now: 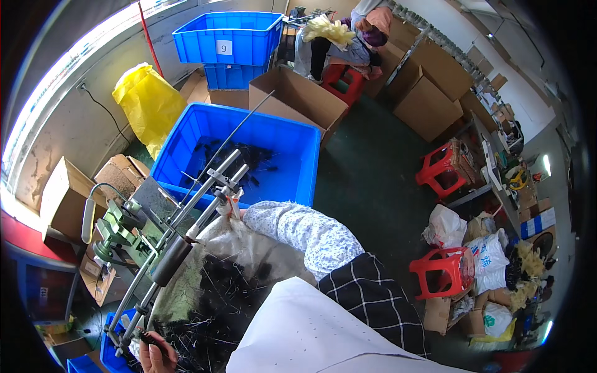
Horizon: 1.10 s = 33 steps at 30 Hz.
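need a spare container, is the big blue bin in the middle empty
No, small black pieces lie scattered across the bottom of the blue bin.

- Large tub: plain bright blue
- Thin pieces in the tub and on the sheet: black
- Sheet: greyish beige, smudged green
- Sleeve: white with blue speckled print
- Checked cloth: black, crossed by thin white lines
- Front cloth: white, dotted with dark specks
- Rods: silver-grey; roller: black
- Machine: green
- Bag: yellow
- Stools: red
- Cardboard boxes: brown
- Floor: dark green
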Available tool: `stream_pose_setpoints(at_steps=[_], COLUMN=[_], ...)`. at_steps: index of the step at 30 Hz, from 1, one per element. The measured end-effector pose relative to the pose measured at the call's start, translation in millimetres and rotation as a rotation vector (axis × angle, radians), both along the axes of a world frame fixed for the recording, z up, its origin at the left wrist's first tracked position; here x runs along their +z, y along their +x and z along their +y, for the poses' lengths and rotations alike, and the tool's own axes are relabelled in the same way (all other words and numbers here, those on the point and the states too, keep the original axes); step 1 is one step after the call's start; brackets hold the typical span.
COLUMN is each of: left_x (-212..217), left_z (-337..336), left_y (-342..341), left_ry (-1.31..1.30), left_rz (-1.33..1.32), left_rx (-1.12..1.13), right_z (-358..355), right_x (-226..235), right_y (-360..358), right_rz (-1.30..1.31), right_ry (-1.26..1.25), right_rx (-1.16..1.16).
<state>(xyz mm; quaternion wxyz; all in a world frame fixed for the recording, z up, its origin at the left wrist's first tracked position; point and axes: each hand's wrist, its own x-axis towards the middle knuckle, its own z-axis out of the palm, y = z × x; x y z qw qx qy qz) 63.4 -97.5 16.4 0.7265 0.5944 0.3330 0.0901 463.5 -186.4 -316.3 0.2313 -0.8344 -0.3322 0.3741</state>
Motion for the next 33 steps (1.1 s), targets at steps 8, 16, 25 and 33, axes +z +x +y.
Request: stream_pose_setpoints(at_steps=[8,16,25,33], left_x=[-0.3,-47.1,-2.3,-0.9], left_z=[-2.9,20.4,-2.3,-0.9], left_y=[-3.7,-29.2,-2.7,-4.4], left_ry=[-0.006,0.018,-0.005,-0.009], left_rz=[0.002,-0.249,-0.027,0.019], left_rx=[0.026,-0.048,0.005,-0.018], right_z=[3.6,8.4,3.0,1.5], right_x=[2.7,4.6,3.3,4.8], right_y=[-2.2,-4.8,-1.5,-4.2], right_rz=[0.001,-0.002,-0.006,-0.003], right_ry=[0.003,0.004,0.001,-0.005], right_rx=[0.012,0.017,0.001,0.006])
